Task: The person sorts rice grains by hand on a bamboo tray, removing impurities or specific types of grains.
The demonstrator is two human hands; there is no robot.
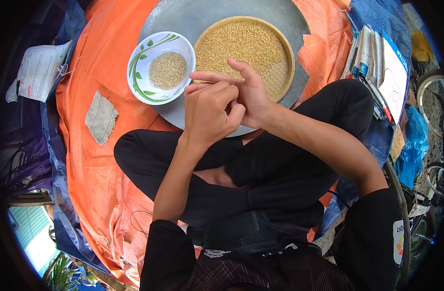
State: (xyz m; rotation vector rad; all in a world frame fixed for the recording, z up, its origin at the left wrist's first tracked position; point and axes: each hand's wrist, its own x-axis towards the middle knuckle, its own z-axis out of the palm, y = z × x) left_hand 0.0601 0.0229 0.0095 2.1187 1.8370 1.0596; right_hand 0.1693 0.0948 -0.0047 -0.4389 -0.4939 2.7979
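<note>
My left hand [209,112] is closed, its fingers bent and thumb pressed in, against the palm side of my right hand [255,99]. Whatever it pinches, if anything, is hidden. My right hand is open, with thumb and forefinger stretched out; its lower fingers are partly covered by the left. Just beyond the hands, a round woven bamboo tray [286,87] holds a layer of golden unhusked rice grains [241,46]. Left of it stands a white bowl [137,56] with green leaf patterns, containing a heap of paler grains [168,71].
Bowl and bamboo tray rest on a large round grey metal tray [171,19]. Beneath is an orange tarp [95,160], with a grey cloth scrap [101,118] at left. Stacked papers and books [377,63] lie at right, near a blue plastic bag [411,145]. My crossed legs [280,160] are close below.
</note>
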